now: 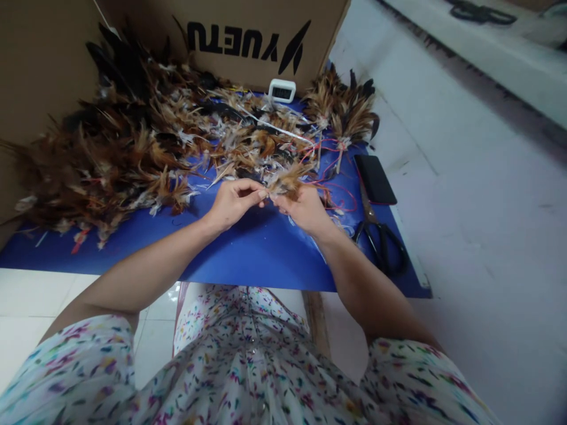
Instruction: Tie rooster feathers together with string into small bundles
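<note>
Upper centre of frame | cardboard box (168,18) | black print "YUETU", upside down | clock display (282,92): digits unreadable

Feather pile (128,147) left on table (261,254), cardboard box (248,15) behind. Digital timer (282,91) before box. Scissors (371,217) right, phone (377,180) beyond their handles

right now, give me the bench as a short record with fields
surface: blue table
left hand: fingertips pinched together at the base of the tuft
right hand: holding a brown feather tuft
left side: large feather pile
back: box with upside-down lettering, small white clock in front of it
right side: black phone, with scissors nearer the person
unclear: what, if anything, the left fingertips grip
</note>
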A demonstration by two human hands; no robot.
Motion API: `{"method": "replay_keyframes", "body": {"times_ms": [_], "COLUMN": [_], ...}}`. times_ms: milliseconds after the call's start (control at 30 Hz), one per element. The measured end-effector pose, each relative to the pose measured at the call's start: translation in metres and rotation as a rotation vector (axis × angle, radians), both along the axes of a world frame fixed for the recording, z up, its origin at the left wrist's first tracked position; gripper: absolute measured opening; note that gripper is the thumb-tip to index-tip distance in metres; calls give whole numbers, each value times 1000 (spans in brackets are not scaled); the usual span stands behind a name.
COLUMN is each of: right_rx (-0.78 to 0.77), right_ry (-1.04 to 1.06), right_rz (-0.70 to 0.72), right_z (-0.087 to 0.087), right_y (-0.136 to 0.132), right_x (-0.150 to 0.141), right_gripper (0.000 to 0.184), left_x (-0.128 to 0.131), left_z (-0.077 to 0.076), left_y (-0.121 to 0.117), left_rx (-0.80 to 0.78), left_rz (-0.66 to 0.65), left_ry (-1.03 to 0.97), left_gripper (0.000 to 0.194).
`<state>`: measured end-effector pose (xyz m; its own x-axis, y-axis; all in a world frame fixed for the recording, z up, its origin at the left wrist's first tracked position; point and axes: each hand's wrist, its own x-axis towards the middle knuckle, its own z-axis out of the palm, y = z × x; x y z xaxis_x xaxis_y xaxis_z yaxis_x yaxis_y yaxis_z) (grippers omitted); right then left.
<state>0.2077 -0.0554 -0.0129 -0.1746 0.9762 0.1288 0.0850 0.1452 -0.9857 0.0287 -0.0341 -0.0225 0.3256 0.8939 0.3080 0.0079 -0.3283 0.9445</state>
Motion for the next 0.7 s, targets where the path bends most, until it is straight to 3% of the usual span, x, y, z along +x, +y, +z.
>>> {"method": "replay_keyframes", "body": {"times_ms": [233,400,700], "right_rx": [-124,-194,-175], "right_ry": [103,143,187], "right_rz": [-130,-208,-207], "right_z": [-2,2,-5], "right_y": [-4,-8,-6], "right_x": [-11,-16,-17], "right_gripper": [31,29,40], "left_x": [1,4,5], "left_z": [1,-3,-11], "left_y": [-4,-4,-3], "left_rx": [375,600,743], "left_rz": [215,289,272], "left_ry": [277,389,545], "left_gripper": [23,14,20]}}
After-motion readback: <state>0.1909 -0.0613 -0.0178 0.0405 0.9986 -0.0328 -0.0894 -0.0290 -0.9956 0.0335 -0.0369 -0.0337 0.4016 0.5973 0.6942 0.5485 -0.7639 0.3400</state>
